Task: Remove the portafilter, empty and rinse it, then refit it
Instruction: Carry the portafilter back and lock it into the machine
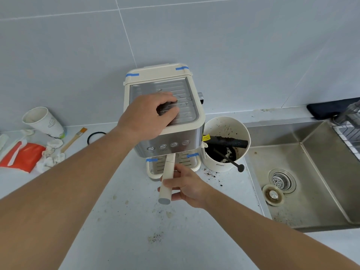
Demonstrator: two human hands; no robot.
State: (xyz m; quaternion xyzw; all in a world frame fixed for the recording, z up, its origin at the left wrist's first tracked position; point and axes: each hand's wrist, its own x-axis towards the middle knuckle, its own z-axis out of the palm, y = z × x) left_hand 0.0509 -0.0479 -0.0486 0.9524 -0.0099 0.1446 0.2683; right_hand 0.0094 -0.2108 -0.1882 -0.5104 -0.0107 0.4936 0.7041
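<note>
Grey wall tiles behind, and a pale speckled tabletop (194, 240) with coffee crumbs scattered on it; one cream and steel coffee machine (187, 137) sits against the wall, with four round buttons in a row on its front and four bits of blue tape, two on the top rear edge and two on the drip tray. Left hand (150, 115) is pressed down flat-ish on the machine's ribbed metal top, fingers curled against the tray, its grip not closed around anything I can make out; right hand (185, 185) has its grip wrapped around the cream handle of the one portafilter (167, 176), fingers underneath and thumb side against it. Portafilter is locked in under the machine's front, above the drip tray, handle sticking out toward the camera; its basket end is hidden under the machine.

Just to the right of the machine, touching or nearly, is one white knock bin (226, 164) with dark grounds inside and a black bar across it; one thin black stick leans out over its rim. Further right, one steel sink (321, 184) with one drain and one loose plug lying beside it. Off to the left: one tilted paper cup (43, 121), one small brush (75, 139), one black ring (95, 136), one orange packet (25, 156), some crumpled tissues.
</note>
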